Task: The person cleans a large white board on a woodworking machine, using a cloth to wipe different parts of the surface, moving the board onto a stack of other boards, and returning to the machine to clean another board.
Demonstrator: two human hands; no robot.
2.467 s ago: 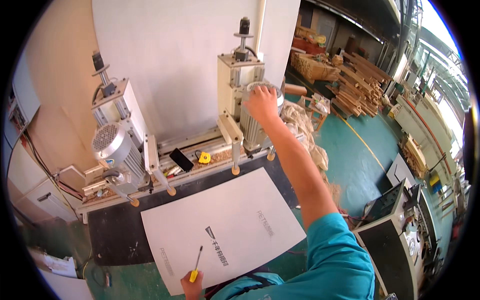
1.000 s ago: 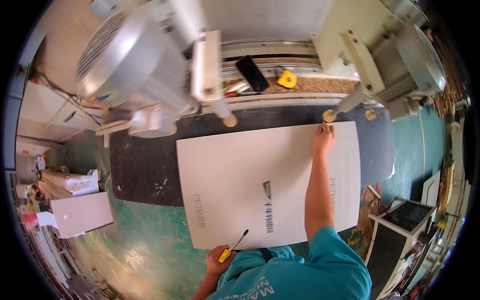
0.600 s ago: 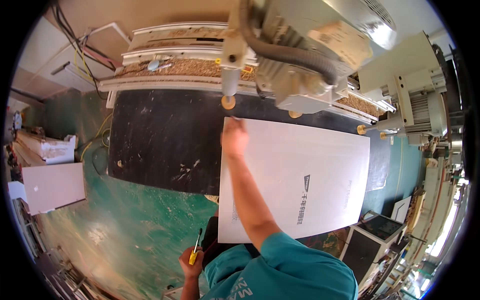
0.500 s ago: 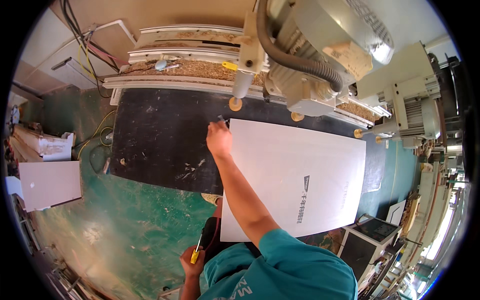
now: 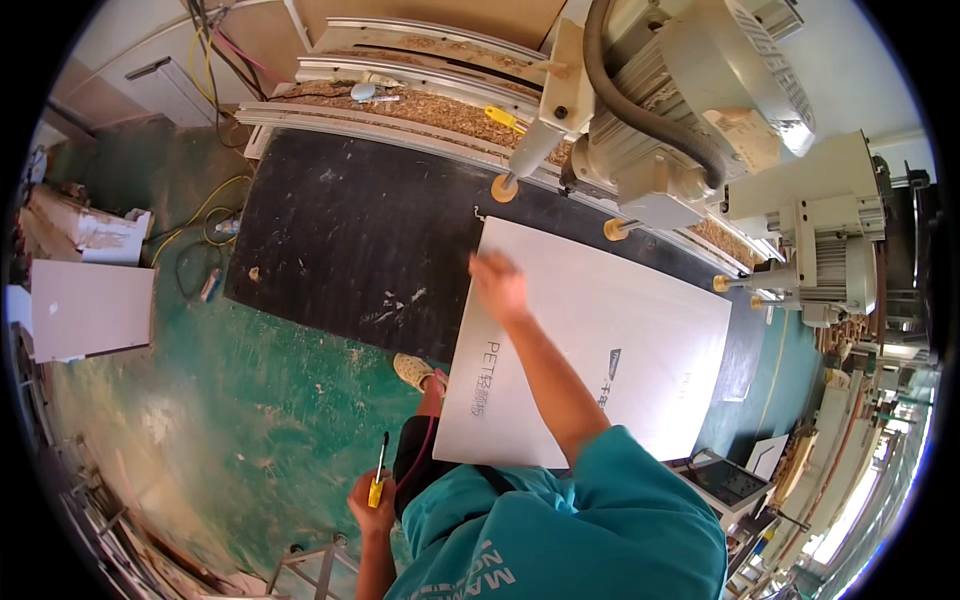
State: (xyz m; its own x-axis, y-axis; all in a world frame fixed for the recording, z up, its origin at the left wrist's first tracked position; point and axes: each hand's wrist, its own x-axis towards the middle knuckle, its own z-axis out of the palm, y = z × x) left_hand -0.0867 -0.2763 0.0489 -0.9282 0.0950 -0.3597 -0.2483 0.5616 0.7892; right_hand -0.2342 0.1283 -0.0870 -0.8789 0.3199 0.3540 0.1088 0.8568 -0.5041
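In my left hand (image 5: 371,503), low beside my leg, is a yellow-handled tool (image 5: 376,492) with a slender, dark-tipped shaft pointing up. Its exact kind is hard to make out. My right hand (image 5: 498,285), smeared by motion, is over the left edge of a large white board (image 5: 590,320) with dark printing on its face. The fingers are too blurred to read. The board lies on a black table (image 5: 340,230). At its far left corner sits a small metal piece (image 5: 479,213), apart from my right hand.
A machine with a large grey motor (image 5: 640,110) and yellowish round-tipped rods (image 5: 505,188) stands over the far side. Sawdust and a yellow tool (image 5: 504,119) lie along the rails (image 5: 400,125). A pale panel (image 5: 92,310) stands left; a metal frame (image 5: 325,565) is near my left arm.
My right hand has drawn back from the small metal piece at the board's far left corner, toward me. The left hand still holds the yellow-handled tool. The view has shifted.
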